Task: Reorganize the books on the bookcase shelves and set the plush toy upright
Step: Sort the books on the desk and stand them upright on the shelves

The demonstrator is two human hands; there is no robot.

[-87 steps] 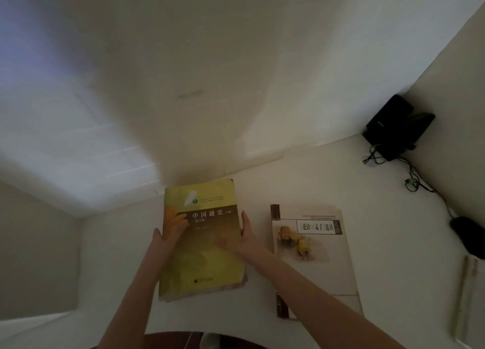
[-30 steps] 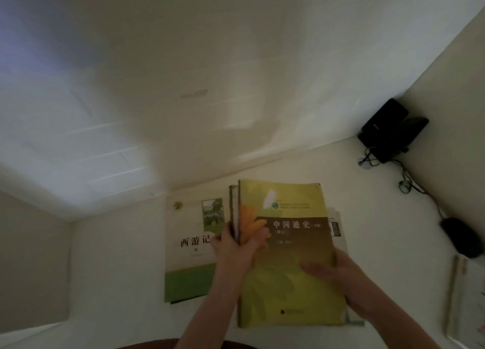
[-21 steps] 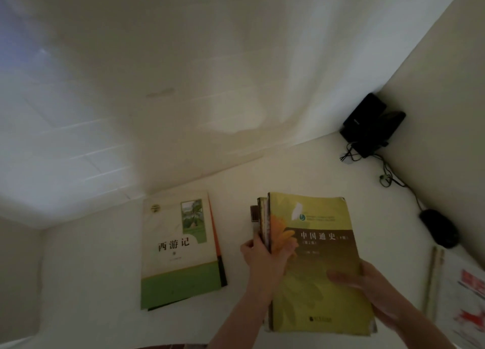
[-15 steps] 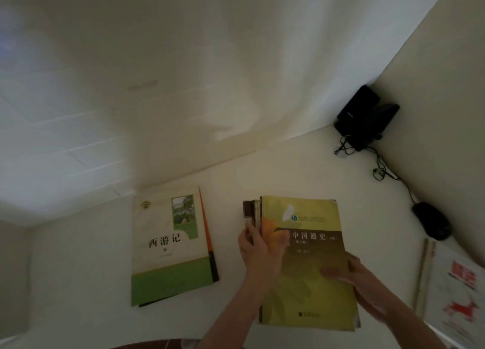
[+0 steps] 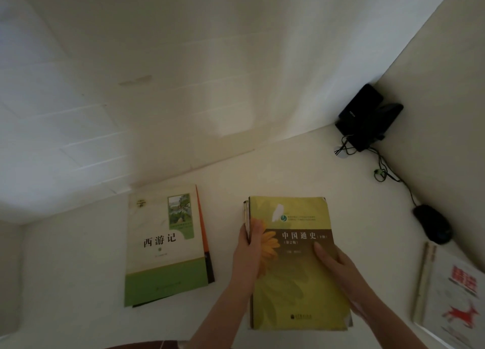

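A yellow-green book (image 5: 294,283) with a brown title band lies on top of another book on the white shelf surface (image 5: 275,165). My left hand (image 5: 249,254) grips the stack's left edge, thumb on the cover. My right hand (image 5: 338,267) presses flat on the yellow cover at its right side. To the left lies a white and green book (image 5: 165,246) on top of a darker, orange-spined one. No plush toy is in view.
A black device (image 5: 367,118) with cables stands in the back right corner. A black mouse (image 5: 433,226) lies by the right wall. A white book (image 5: 454,293) with red print lies at the right edge.
The yellow book went from the left stack onto the book at the right, uncovering the white and green book. Both hands then squared the right stack, and the view shifted slightly.
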